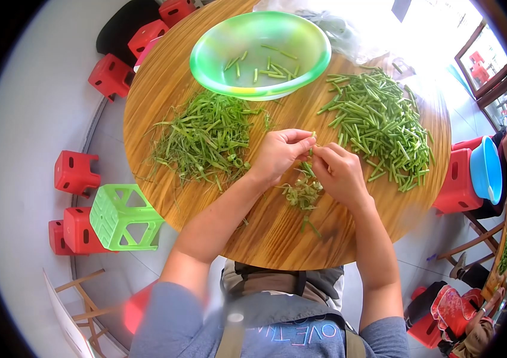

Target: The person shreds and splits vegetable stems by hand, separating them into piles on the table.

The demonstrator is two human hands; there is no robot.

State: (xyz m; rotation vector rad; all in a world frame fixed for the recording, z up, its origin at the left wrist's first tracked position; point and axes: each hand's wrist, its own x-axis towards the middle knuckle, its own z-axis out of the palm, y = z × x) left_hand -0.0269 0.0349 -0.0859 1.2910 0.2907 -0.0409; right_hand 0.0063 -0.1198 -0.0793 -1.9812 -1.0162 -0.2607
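My left hand (278,155) and my right hand (340,173) meet over the middle of the table, with fingertips pinched together. Between them is a short green vegetable stem (312,136), mostly hidden by the fingers. Directly below lies a small heap of pale green peelings and scraps (302,192). Left of my left hand spreads a pile of thin leafy greens (209,134). A larger pile of cut green stems (382,122) lies beyond my right hand. Past the hands stands a green and white basin (203,74) with several cut stems inside.
The round wooden table (265,238) reaches close to my body. Clear plastic bags (343,36) lie at its far edge. Red stools (76,172) and a green stool (123,218) stand on the left. A blue basin (485,170) and a seated person (453,313) are on the right.
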